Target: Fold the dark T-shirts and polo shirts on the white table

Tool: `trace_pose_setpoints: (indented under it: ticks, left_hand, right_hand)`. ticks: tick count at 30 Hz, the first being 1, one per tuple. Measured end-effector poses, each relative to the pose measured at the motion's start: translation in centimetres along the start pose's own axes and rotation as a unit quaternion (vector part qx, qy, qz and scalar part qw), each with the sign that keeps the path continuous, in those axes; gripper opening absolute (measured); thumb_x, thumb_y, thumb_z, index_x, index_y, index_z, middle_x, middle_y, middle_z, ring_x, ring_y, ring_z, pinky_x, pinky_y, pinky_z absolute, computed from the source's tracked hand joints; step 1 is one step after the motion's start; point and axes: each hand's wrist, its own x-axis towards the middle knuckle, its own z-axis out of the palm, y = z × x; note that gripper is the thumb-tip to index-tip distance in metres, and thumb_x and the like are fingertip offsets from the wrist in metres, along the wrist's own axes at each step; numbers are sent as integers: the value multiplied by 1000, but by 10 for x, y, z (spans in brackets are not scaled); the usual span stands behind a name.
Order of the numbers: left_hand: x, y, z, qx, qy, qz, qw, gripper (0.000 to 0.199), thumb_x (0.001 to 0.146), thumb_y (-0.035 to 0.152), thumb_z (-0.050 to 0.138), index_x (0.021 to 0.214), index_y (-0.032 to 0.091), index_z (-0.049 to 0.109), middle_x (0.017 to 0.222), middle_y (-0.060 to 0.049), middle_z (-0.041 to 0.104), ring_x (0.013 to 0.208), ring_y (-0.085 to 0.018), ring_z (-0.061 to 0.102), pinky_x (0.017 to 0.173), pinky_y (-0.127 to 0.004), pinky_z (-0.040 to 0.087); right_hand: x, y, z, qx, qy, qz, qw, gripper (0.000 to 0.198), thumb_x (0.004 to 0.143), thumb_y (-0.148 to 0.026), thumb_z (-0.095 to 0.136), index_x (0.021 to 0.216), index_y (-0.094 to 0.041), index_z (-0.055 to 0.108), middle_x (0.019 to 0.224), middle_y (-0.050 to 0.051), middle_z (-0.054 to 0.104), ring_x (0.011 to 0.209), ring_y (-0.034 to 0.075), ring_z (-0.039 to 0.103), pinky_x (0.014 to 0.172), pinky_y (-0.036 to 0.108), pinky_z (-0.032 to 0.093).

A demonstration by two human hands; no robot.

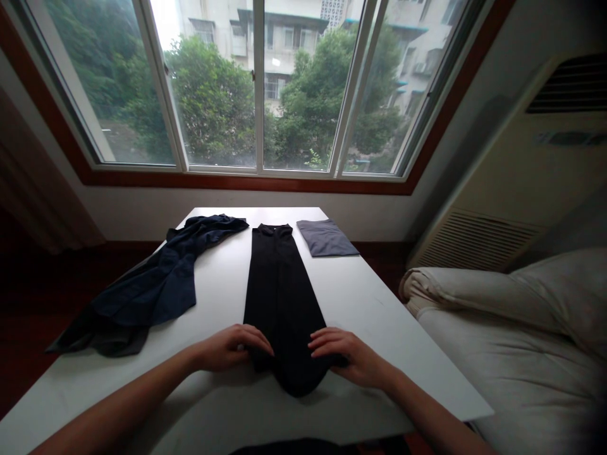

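Head view: our left hand (231, 347) and right hand (356, 357) pinch the black garment (281, 297), likely soft, light, best held by near corners

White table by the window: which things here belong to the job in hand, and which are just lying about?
Job in hand:
Black top, on the white table
Left hand and right hand, at its near end

Seemingly lying about, untouched:
Dark blue clothes, rumpled
Folded grey cloth
Sofa beside the table
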Motion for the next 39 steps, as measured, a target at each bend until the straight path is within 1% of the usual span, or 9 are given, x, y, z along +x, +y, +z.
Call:
trace_pose_setpoints:
  ticks: [9, 14, 21, 24, 27, 32, 34, 37, 39]
  left_hand:
    - [-4, -1, 10, 221, -48, -15, 974, 38, 81, 21, 77, 118, 30, 77, 94, -3, 70, 87, -20, 66, 83, -31, 51]
    - [0, 1, 19, 261, -55, 5, 964, 27, 87, 23, 74, 113, 28, 76, 91, -3, 71, 88, -21, 67, 85, -32, 49]
    - [-1, 5, 14, 225, -43, -13, 973, 27, 93, 21, 70, 119, 28, 75, 102, -4, 74, 97, -22, 69, 89, -33, 49]
    - [-1, 11, 11, 193, -56, 3, 980, 29, 92, 18, 69, 118, 28, 76, 106, -4, 75, 100, -22, 69, 92, -34, 50]
    - [-1, 14, 7, 179, -52, 7, 983, 29, 92, 19, 70, 118, 29, 76, 110, -5, 75, 103, -23, 67, 94, -35, 52]
    - [-5, 11, 2, 181, -32, 2, 983, 43, 92, 9, 62, 129, 29, 72, 147, -7, 61, 142, -29, 49, 119, -48, 43]
    - [-7, 9, 2, 170, -39, 5, 985, 47, 94, 7, 57, 134, 29, 68, 153, -7, 57, 148, -29, 44, 123, -51, 39]
    - [-8, 8, 1, 154, -50, 7, 987, 38, 98, 15, 59, 132, 28, 70, 148, -8, 62, 144, -28, 50, 121, -48, 42]
    - [-8, 8, 1, 173, -38, 2, 984, 37, 96, 21, 66, 132, 29, 71, 152, -8, 58, 147, -31, 47, 121, -50, 43]
  right_hand:
    - [8, -2, -16, 123, -34, 44, 991, 37, 100, -52, 66, 114, -21, 81, 116, 14, 77, 123, 28, 67, 108, 48, 52]
    - [7, -7, -24, 146, -92, 36, 984, 37, 99, -54, 67, 113, -22, 82, 119, 13, 76, 127, 28, 64, 118, 52, 42]
    - [8, -5, -25, 150, -113, 19, 982, 32, 102, -46, 65, 112, -21, 81, 112, 12, 78, 121, 26, 67, 109, 47, 51]
    - [3, -2, -20, 103, -84, 41, 990, 27, 100, -40, 68, 115, -22, 81, 125, 13, 74, 131, 27, 62, 113, 49, 48]
    - [-4, 1, -13, 20, -59, 70, 996, 30, 97, -35, 72, 125, -26, 78, 152, 12, 57, 148, 31, 45, 123, 56, 36]
    - [-9, 1, -4, -133, -51, 66, 988, 69, 93, -30, 75, 157, -31, 51, 166, 13, 40, 154, 34, 35, 126, 63, 28]
    - [-9, 0, -3, -170, -45, 55, 983, 72, 92, -27, 75, 159, -32, 49, 166, 14, 39, 153, 34, 38, 126, 63, 27]
    - [-7, -3, -2, -173, -64, 38, 982, 61, 90, -21, 73, 149, -33, 61, 162, 11, 47, 152, 33, 41, 126, 62, 28]
    - [-6, -5, -2, -167, -71, 33, 983, 63, 85, -16, 74, 145, -33, 65, 158, 9, 52, 150, 33, 43, 126, 62, 27]
